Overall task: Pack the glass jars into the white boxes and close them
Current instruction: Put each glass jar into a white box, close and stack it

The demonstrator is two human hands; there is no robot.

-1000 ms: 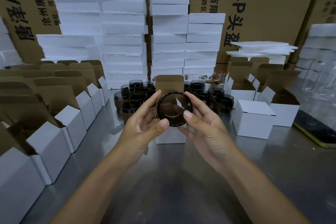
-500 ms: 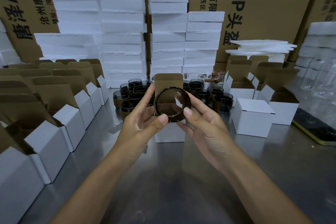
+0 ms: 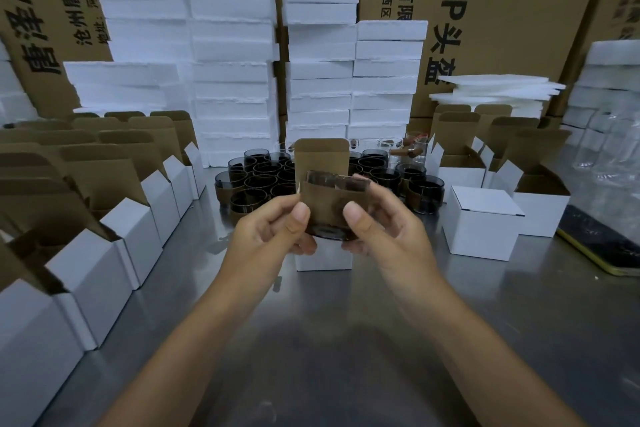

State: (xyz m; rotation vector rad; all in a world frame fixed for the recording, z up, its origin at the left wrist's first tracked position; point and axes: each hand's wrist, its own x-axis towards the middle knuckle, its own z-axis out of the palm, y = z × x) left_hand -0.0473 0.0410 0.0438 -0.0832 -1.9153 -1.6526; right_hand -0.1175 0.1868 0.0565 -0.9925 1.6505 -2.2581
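"What's round that open box (image 3: 323,260) on the table (image 3: 346,340)?"

"Foam stacks (image 3: 228,45) behind it. A row of open boxes (image 3: 138,236) to its left, a shut box (image 3: 481,222) to its right. Dark jars (image 3: 263,180) crowd just behind it."

"And the hands?"

"Left hand (image 3: 266,236) and right hand (image 3: 384,236) both grasp one jar (image 3: 327,210), upright in a brown sleeve, thumbs on its near face. It's off the table, level with the box's top. Over the opening or just this side, I can't tell."
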